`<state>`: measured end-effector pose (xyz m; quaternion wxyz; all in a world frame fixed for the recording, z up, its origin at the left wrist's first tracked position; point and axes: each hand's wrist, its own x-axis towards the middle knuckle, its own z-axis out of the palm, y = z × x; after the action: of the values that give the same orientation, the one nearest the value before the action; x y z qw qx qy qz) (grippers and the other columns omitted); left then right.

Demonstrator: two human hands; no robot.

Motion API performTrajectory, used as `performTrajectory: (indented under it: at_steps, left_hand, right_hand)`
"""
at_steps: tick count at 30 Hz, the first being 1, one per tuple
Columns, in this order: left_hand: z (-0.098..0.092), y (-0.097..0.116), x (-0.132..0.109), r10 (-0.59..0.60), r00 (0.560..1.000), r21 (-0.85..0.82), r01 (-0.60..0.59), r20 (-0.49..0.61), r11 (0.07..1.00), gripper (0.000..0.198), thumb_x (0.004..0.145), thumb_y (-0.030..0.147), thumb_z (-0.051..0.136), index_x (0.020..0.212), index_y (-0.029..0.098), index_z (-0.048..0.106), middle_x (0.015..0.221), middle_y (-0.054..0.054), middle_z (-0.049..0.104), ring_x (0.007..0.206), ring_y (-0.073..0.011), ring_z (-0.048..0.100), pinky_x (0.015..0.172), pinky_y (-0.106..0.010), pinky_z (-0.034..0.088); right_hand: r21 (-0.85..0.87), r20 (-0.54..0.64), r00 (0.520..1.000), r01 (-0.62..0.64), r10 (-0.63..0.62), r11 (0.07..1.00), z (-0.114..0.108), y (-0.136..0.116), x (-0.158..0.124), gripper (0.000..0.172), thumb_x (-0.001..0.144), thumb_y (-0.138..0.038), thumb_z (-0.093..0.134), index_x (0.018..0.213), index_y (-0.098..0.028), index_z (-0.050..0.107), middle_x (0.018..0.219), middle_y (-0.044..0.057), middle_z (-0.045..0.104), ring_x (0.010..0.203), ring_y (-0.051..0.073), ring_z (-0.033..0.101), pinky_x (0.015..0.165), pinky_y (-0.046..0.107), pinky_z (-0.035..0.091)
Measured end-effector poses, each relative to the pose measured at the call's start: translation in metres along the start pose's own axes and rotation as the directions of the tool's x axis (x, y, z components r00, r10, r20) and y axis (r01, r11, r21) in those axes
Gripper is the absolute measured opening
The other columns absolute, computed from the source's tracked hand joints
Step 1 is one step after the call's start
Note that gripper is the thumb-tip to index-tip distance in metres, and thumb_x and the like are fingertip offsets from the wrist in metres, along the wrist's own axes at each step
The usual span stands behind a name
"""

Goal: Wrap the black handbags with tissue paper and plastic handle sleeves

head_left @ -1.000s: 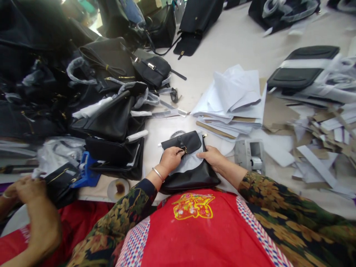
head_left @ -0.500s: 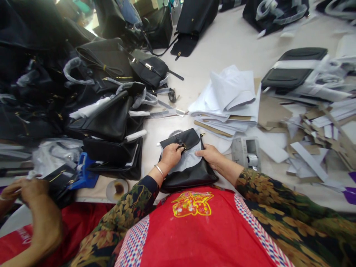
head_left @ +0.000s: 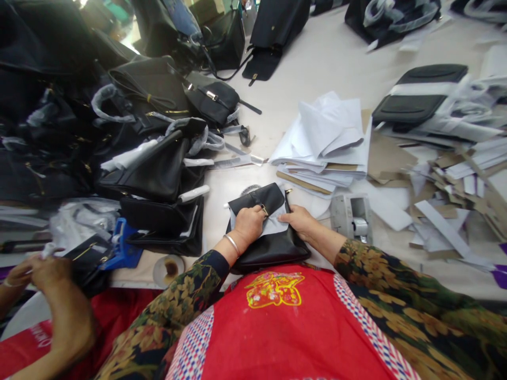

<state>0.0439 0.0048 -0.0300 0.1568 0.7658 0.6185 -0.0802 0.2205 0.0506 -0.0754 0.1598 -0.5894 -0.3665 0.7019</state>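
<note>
A black handbag [head_left: 273, 248] lies at the table's front edge, against the red apron. Its flap [head_left: 253, 199] carries a strap with a gold-coloured buckle [head_left: 264, 210], and white tissue paper [head_left: 276, 222] shows beneath the flap. My left hand [head_left: 249, 228] is closed at the buckle; the fingertips are partly hidden, and they appear to pinch the strap end. With thumb on top and fingers out of sight underneath, my right hand [head_left: 300, 221] grips the bag's right side. A gold clip [head_left: 289, 191] sticks out at the upper right corner.
Black bags [head_left: 146, 169] crowd the left side. White paper sheets [head_left: 325, 132] are stacked beyond the handbag. A metal tape dispenser [head_left: 351, 216] stands to the right, near cardboard scraps [head_left: 447, 211]. A blue tape dispenser [head_left: 124, 245] is at left, beside a co-worker's hands [head_left: 47, 272].
My left hand has shifted slightly right and turned over the buckle, covering more of the tissue paper. My right hand stays on the bag's side.
</note>
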Motion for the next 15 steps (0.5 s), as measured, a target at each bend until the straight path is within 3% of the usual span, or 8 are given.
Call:
performTrajectory:
  at_steps: [4, 8, 11, 15]
  left_hand:
    - [0.002, 0.003, 0.0, 0.167, 0.986, 0.088, -0.168, 0.011, 0.982, 0.028, 0.094, 0.013, 0.043, 0.098, 0.013, 0.071, 0.099, -0.011, 0.068, 0.091, -0.0238, 0.065, 0.093, -0.042, 0.046]
    - [0.006, 0.01, 0.003, 0.257, 0.966, 0.164, -0.256, 0.013, 0.953, 0.029, 0.093, 0.013, 0.044, 0.089, 0.012, 0.073, 0.095, -0.012, 0.067, 0.09, -0.0248, 0.065, 0.109, -0.053, 0.034]
    - [0.006, 0.007, 0.002, 0.251, 0.968, 0.163, -0.248, 0.004, 0.955, 0.028, 0.093, 0.012, 0.045, 0.091, 0.013, 0.073, 0.095, -0.011, 0.068, 0.089, -0.024, 0.065, 0.113, -0.056, 0.028]
    - [0.004, -0.005, -0.002, 0.12, 0.991, 0.026, -0.119, -0.058, 0.993, 0.028, 0.093, 0.014, 0.046, 0.104, 0.018, 0.072, 0.101, -0.008, 0.071, 0.095, -0.0223, 0.066, 0.112, -0.052, 0.032]
  right_hand:
    - [-0.019, -0.002, 1.0, 0.005, -0.005, 1.0, 0.001, 0.001, 0.0, 0.027, 0.062, -0.017, 0.069, 0.089, -0.015, 0.068, 0.074, 0.003, 0.072, 0.066, 0.017, 0.065, 0.061, 0.026, 0.053]
    - [-0.033, -0.019, 1.0, 0.005, -0.006, 0.999, 0.003, -0.001, -0.002, 0.026, 0.062, -0.016, 0.067, 0.088, -0.015, 0.068, 0.072, 0.003, 0.071, 0.065, 0.018, 0.065, 0.06, 0.025, 0.052]
    - [-0.026, -0.028, 1.0, 0.009, -0.01, 1.0, 0.003, -0.003, -0.006, 0.024, 0.063, -0.016, 0.066, 0.086, -0.015, 0.068, 0.071, 0.003, 0.071, 0.066, 0.018, 0.065, 0.06, 0.025, 0.051]
    - [0.0, -0.022, 1.0, 0.018, -0.018, 1.0, 0.001, -0.003, -0.008, 0.021, 0.063, -0.017, 0.067, 0.085, -0.015, 0.068, 0.068, 0.003, 0.07, 0.064, 0.018, 0.065, 0.059, 0.025, 0.05]
